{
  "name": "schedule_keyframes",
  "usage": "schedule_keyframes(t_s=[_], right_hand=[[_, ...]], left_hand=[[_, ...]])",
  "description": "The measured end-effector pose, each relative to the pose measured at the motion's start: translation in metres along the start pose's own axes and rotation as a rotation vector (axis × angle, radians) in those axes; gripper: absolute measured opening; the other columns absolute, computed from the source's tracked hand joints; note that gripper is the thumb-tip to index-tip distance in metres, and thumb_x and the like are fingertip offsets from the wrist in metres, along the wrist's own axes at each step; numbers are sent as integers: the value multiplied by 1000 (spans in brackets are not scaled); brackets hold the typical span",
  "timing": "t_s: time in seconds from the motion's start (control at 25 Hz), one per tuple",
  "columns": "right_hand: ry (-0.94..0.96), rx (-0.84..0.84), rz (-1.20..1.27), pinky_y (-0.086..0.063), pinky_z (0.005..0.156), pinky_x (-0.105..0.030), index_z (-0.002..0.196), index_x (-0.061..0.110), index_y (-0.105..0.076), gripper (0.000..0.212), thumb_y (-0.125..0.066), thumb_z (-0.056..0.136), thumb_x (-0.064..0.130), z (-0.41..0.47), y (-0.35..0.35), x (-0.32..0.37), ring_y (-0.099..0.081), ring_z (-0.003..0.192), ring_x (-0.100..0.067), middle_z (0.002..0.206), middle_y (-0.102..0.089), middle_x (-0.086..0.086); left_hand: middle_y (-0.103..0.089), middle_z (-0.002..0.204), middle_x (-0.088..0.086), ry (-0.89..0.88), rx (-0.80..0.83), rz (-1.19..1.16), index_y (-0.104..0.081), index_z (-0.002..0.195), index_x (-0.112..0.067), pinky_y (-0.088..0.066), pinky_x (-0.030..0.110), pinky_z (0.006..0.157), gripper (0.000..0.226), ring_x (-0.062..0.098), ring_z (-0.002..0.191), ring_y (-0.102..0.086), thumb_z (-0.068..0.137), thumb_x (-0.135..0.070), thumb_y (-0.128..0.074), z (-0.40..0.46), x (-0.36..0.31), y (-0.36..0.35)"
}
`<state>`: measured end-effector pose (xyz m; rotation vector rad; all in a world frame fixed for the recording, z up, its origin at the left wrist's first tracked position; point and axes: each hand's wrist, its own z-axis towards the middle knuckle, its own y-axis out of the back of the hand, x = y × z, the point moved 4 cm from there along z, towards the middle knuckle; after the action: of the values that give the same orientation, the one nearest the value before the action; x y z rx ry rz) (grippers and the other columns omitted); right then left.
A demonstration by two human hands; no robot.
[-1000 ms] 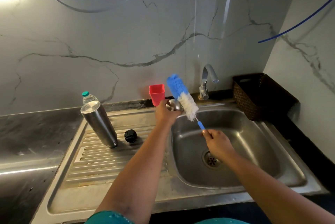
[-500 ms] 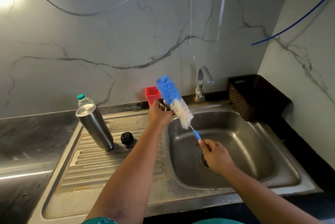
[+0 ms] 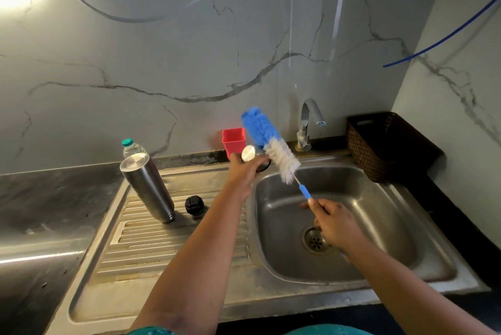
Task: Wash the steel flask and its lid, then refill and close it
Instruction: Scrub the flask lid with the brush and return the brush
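The steel flask stands upside down on the ribbed drainboard at the left. A small black inner cap lies just right of it. My left hand grips the steel lid above the sink's back left corner. The lid's shiny end faces up. My right hand holds the blue handle of a bottle brush over the basin. The brush's blue and white bristles lie against the lid.
The steel sink has a tap at the back; I see no water running. A red cup stands by the wall, a plastic bottle behind the flask. A dark woven basket sits at the right.
My left hand has turned the lid, so its shiny end now faces up. The brush has shifted slightly against it. The flask and black cap have not moved.
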<state>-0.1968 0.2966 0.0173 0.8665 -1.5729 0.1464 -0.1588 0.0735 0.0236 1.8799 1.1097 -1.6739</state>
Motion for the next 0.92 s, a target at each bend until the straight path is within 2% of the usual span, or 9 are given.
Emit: schedule_keyframes(t_s=[0.12,0.16,0.28,0.44,0.52,0.64,0.76,0.92], right_hand=[[-17,-3,23,-33,45,-23,94,24,-70,29,-44,100,36,2,-4,-2,-39,43,-7,52,-46,4],[-25,-8,34,-32,44,-23,95,24,-69,29,-44,100,37,8,-5,1,-37,42,-6,53,-46,4],[-22,-12,4,-31,43,-22,96,26,-67,28,-42,101,36,20,-7,15,-37,47,-8,59,-46,2],[-37,14,-17,-34,47,-24,94,27,-69,28,-43,100,37,7,-16,1,-40,47,-8,56,-47,4],[-59,33,2,-33,48,-26,95,26,-69,30,-43,99,40,2,-22,-7,-40,47,-8,55,-47,5],[-41,-52,-9,-36,46,-24,99,23,-67,30,-41,101,38,22,-16,6,-43,52,-11,65,-50,-1],[5,-66,-72,-38,49,-25,101,24,-67,30,-41,101,38,33,-13,15,-47,55,-12,65,-53,-1],[31,74,-178,-43,61,-30,95,27,-69,29,-43,100,37,0,-38,-18,-49,57,-15,64,-52,1]], left_hand=[[-61,116,21,167,105,-239,-51,119,-11,-52,49,98,28,33,108,-62,91,-12,-56,0,6,-8],[-62,119,22,215,129,-315,-54,118,-9,-49,52,101,26,36,113,-61,94,-17,-51,-1,8,-11],[-57,129,26,259,67,-431,-46,135,-4,-50,53,99,37,38,116,-60,100,-17,-51,-3,8,-13],[-54,129,24,237,-55,-519,-40,140,0,-50,50,99,42,37,122,-56,102,-16,-50,-1,3,-8],[-53,126,24,263,-50,-533,-40,140,1,-50,49,99,43,37,119,-56,102,-17,-50,-3,6,-12],[-51,132,25,274,-9,-442,-41,139,2,-52,45,93,41,35,115,-57,103,-17,-49,-13,11,-27],[-54,127,22,245,-31,-447,-43,137,1,-51,47,97,39,36,118,-57,103,-17,-48,-10,9,-28],[-64,103,16,244,-120,-559,-50,126,-1,-51,48,99,31,27,92,-66,103,-22,-50,4,5,-9]])
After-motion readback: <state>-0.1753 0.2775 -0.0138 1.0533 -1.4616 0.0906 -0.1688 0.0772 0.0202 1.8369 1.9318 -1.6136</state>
